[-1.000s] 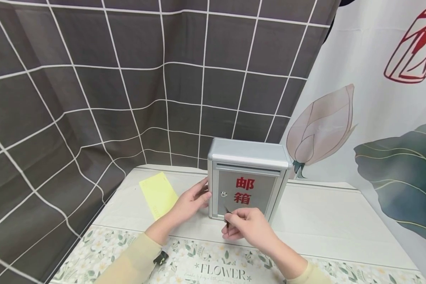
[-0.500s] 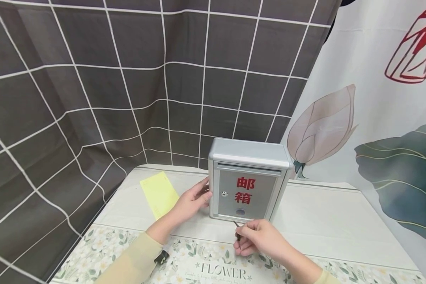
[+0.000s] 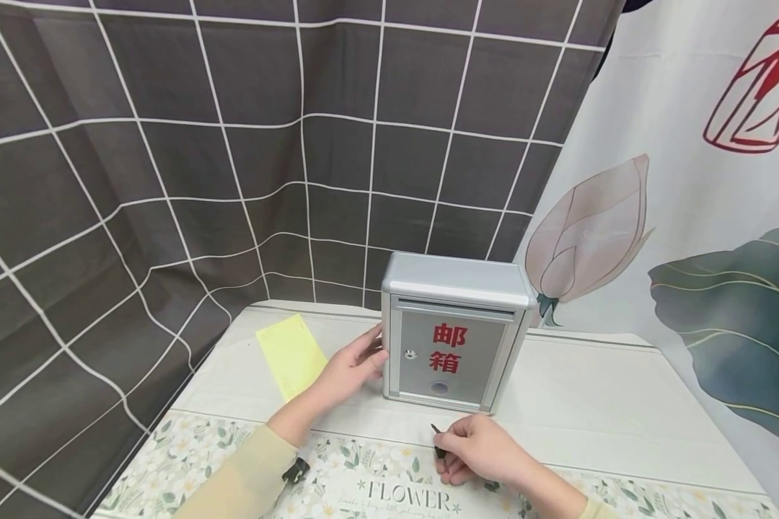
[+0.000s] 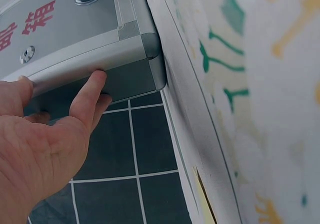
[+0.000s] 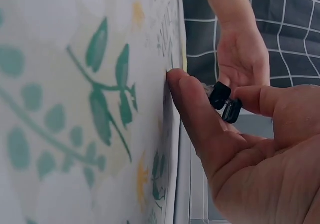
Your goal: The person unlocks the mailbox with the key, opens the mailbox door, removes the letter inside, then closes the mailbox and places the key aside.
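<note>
A silver metal mailbox (image 3: 477,353) with red characters stands upright on the table. My left hand (image 3: 344,371) rests against its left side; in the left wrist view the fingers (image 4: 90,96) touch the side panel and the thumb lies by the front edge. The mailbox door is closed, and its round lock (image 3: 410,354) has no key in it. Just in front of the box, low over the tablecloth, my right hand (image 3: 483,453) pinches small black-headed keys (image 5: 220,95) between thumb and fingers. A thin key blade points up toward the mailbox.
A yellow paper slip (image 3: 291,355) lies left of the mailbox, partly behind my left forearm. A white cloth with a floral, lettered front band (image 3: 402,494) covers the table. Dark grid curtain (image 3: 337,158) hangs behind, and a white printed curtain (image 3: 675,187) hangs at the right.
The right hand has drawn back from the mailbox front, down and slightly right toward the near table edge, keeping the keys. The left hand has stayed on the box's side.
</note>
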`<action>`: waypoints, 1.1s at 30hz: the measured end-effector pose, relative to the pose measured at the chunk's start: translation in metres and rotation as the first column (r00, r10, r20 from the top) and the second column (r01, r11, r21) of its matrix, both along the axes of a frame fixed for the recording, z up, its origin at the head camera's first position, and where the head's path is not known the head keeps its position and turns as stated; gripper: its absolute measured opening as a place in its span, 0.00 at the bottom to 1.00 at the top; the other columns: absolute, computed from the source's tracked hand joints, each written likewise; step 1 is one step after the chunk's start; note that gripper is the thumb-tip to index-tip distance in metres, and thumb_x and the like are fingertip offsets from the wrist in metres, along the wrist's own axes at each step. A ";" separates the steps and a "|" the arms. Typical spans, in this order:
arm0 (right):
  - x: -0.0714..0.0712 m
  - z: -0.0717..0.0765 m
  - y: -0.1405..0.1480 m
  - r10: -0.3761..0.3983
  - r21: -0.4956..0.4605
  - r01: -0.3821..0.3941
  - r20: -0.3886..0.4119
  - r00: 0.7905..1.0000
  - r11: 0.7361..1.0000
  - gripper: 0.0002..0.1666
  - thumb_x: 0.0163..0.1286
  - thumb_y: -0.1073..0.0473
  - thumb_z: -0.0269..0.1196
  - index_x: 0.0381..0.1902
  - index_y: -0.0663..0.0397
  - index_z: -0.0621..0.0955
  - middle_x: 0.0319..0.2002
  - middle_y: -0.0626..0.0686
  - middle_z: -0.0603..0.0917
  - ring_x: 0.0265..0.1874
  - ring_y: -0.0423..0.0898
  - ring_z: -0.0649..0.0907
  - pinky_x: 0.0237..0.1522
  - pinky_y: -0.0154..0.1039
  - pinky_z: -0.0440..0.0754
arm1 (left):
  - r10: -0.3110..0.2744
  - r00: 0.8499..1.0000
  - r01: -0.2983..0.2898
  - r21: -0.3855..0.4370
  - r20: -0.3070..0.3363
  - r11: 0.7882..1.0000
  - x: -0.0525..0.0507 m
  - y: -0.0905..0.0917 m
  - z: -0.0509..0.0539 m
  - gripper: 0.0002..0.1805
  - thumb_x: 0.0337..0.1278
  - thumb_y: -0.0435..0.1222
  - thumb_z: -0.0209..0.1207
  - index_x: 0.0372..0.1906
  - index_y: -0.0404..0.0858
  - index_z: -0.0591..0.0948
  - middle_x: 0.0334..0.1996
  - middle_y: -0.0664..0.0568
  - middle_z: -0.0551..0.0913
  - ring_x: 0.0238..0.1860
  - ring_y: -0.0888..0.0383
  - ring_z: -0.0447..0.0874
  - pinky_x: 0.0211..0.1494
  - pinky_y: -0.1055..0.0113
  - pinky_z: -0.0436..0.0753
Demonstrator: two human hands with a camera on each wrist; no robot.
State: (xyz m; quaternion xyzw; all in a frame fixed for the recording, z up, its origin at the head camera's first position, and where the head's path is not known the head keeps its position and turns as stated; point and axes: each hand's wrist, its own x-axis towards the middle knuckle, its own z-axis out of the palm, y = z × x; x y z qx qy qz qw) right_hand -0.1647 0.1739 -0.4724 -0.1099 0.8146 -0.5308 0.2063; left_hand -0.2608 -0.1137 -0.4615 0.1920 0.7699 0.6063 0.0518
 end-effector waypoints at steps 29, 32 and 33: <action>0.005 0.016 0.014 0.034 0.218 0.011 -0.200 0.979 0.976 0.18 0.80 0.48 0.70 0.35 0.55 0.90 0.24 0.47 0.89 0.24 0.47 0.88 0.27 0.38 0.88 | -0.011 0.999 0.006 -0.107 -0.045 0.994 0.003 -0.007 0.000 0.42 0.85 0.49 0.62 0.91 0.44 0.59 0.83 0.40 0.70 0.79 0.40 0.75 0.79 0.47 0.79; 0.004 0.019 0.023 -0.001 0.266 0.066 -0.238 0.971 0.962 0.17 0.80 0.48 0.70 0.36 0.54 0.90 0.25 0.45 0.89 0.26 0.46 0.86 0.30 0.39 0.86 | -0.024 0.997 0.012 -0.160 -0.073 0.987 0.003 -0.009 0.000 0.44 0.84 0.51 0.62 0.92 0.44 0.57 0.84 0.40 0.69 0.80 0.38 0.73 0.81 0.45 0.77; 0.004 0.021 0.026 -0.017 0.287 0.091 -0.249 0.968 0.954 0.16 0.80 0.48 0.70 0.37 0.54 0.90 0.26 0.45 0.89 0.27 0.45 0.86 0.32 0.39 0.85 | -0.019 0.996 0.003 -0.186 -0.085 0.982 0.003 -0.010 0.000 0.45 0.84 0.52 0.62 0.92 0.44 0.57 0.84 0.40 0.69 0.80 0.37 0.73 0.81 0.45 0.77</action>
